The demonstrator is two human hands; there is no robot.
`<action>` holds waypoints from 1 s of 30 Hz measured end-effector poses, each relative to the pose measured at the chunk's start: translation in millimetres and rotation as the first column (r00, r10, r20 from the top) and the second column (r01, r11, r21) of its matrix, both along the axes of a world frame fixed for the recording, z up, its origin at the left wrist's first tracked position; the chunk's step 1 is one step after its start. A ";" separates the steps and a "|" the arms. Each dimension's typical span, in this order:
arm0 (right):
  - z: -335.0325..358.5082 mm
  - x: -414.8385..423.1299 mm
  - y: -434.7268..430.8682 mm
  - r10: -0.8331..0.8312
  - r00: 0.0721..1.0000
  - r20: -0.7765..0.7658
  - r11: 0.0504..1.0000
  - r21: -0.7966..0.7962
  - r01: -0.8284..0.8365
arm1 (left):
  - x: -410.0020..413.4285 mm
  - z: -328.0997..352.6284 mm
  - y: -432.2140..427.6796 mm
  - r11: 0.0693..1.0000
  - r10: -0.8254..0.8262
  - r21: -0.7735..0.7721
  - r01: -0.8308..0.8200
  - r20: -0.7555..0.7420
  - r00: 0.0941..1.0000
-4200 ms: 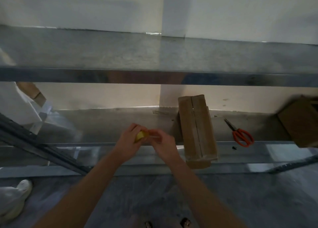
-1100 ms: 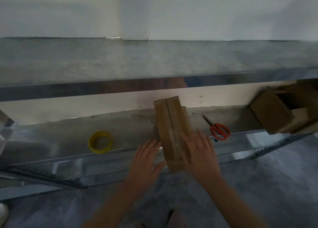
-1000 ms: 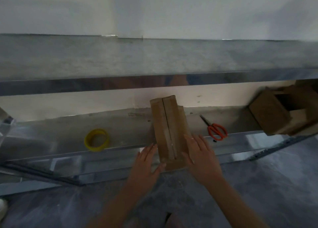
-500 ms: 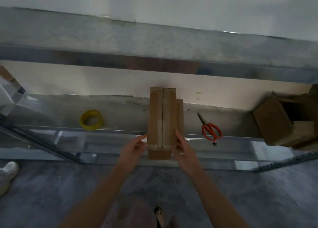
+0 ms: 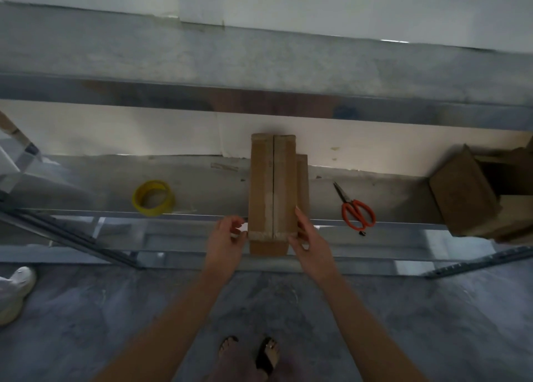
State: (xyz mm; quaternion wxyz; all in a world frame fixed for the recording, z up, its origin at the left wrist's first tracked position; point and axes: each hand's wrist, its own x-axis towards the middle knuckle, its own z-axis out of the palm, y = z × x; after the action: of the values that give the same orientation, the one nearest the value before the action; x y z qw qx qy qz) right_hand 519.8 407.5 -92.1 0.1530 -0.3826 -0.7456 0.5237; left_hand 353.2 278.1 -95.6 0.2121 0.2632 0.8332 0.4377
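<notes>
**Item:** taped cardboard box, being handled on a metal shelf.

**Fingers.** The left fingers (image 5: 235, 223) are hanging loosely curled just beside the box's left wall and gripping nothing. Whether they are touching the card cannot be told. The right fingers (image 5: 301, 218) are lying straight and close together, flat along the right wall.

**Hands.** The left hand (image 5: 226, 239) and right hand (image 5: 311, 241) are flanking the near end of the tall cardboard box (image 5: 272, 191). The box is standing lengthwise on the lower shelf (image 5: 403, 227), with its far end at the wall and its near end overhanging the rim. A clear tape strip (image 5: 269, 233) is crossing the near edge of its top.

**Handling note.** The step appears to be steadying or lifting the sealed box. The box is narrow and tall and would probably tip sideways, so both palms should be pressing evenly on opposite walls. The left fingers need flattening against the card first.

**Surroundings.** A yellow tape roll (image 5: 153, 198) is lying on the shelf to the left and orange-handled scissors (image 5: 356, 211) to the right. Open cartons (image 5: 464, 191) are sitting further right.

**Change.** About a second ago the left palm was lying flat beside the box and the right was spreading over its top. Now both are sitting at its side walls. Four seconds ago the roll was in both hands, and now it is resting well apart from them.
</notes>
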 end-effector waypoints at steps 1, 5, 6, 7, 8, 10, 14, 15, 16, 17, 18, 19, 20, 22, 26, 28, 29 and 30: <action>-0.5 -0.7 0.4 0.002 1.000 0.000 1.000 0.005 -0.002 | 1.6 1.6 -0.7 1.000 -0.027 0.002 0.028 -0.033 0.999; -3.8 1.6 2.0 0.008 1.000 -0.030 1.000 0.000 -0.008 | 13.7 4.6 -14.7 0.984 -0.155 0.070 0.161 -0.080 0.985; -5.2 2.6 2.8 0.010 0.999 -0.050 1.000 -0.008 -0.010 | 17.3 3.2 -17.6 0.980 -0.186 0.048 0.192 -0.109 0.976; -7.0 4.2 3.7 0.013 0.998 -0.069 1.000 -0.017 -0.014 | 20.6 1.6 -19.8 0.978 -0.205 0.022 0.210 -0.127 0.970; -8.7 5.4 4.8 0.017 0.997 -0.081 0.999 -0.026 -0.019 | 23.0 0.5 -20.6 0.977 -0.212 0.007 0.214 -0.125 0.969; -12.8 7.9 7.4 0.028 0.996 -0.080 0.999 -0.043 -0.032 | 24.7 -0.6 -19.2 0.979 -0.202 -0.014 0.202 -0.103 0.974; -12.8 4.5 7.4 0.078 0.994 -0.078 0.997 -0.003 -0.078 | 20.4 0.8 -8.1 0.986 -0.167 0.004 0.168 -0.045 0.985; -10.8 2.4 6.8 0.067 0.994 -0.081 0.998 0.002 -0.067 | 19.5 3.4 -4.7 0.987 -0.156 0.033 0.157 -0.013 0.988; -7.6 0.6 5.9 0.045 0.995 -0.090 0.999 0.003 -0.045 | 19.2 6.7 -2.2 0.987 -0.148 0.056 0.148 -0.001 0.989; -3.0 -0.1 5.0 0.022 0.995 -0.098 1.000 0.006 -0.021 | 19.0 10.2 -1.3 0.987 -0.144 0.064 0.144 -0.011 0.990; 2.9 0.4 4.0 0.004 0.994 -0.111 1.000 0.002 -0.004 | 18.4 14.4 -1.4 0.987 -0.143 0.064 0.145 -0.032 0.989; 8.8 2.3 3.0 -0.004 0.992 -0.124 1.000 0.000 0.004 | 17.1 18.6 -2.0 0.987 -0.141 0.069 0.144 -0.049 0.989; 14.7 4.6 2.1 -0.004 0.991 -0.134 1.000 0.007 0.005 | 15.2 22.8 -3.4 0.986 -0.143 0.076 0.148 -0.064 0.988; 24.1 8.8 1.0 0.042 0.990 -0.131 0.998 0.040 -0.038 | 11.6 30.0 -6.5 0.983 -0.159 0.079 0.166 -0.090 0.983; 41.0 9.8 -0.8 0.124 0.983 -0.133 0.988 -0.076 -0.135 | 5.1 37.6 -7.9 0.989 -0.136 0.036 0.141 -0.121 0.983; 45.2 5.6 -0.1 0.129 0.986 -0.106 0.989 -0.059 -0.136 | 3.0 37.4 -7.8 0.992 -0.100 0.071 0.105 -0.073 0.992; 45.5 2.6 0.4 0.112 0.988 -0.103 0.992 -0.049 -0.117 | 2.1 36.6 -7.6 0.991 -0.094 0.091 0.098 -0.049 0.994; 44.9 -0.3 0.4 0.087 0.991 -0.103 0.995 -0.036 -0.091 | 1.5 35.3 -7.5 0.989 -0.091 0.112 0.093 -0.022 0.996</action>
State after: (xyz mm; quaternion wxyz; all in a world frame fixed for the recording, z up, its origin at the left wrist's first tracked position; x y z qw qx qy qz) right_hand 519.5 407.9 -47.3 0.1592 -0.3248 -0.7425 0.5638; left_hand 354.7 270.6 -60.3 0.2097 0.3166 0.7959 0.4715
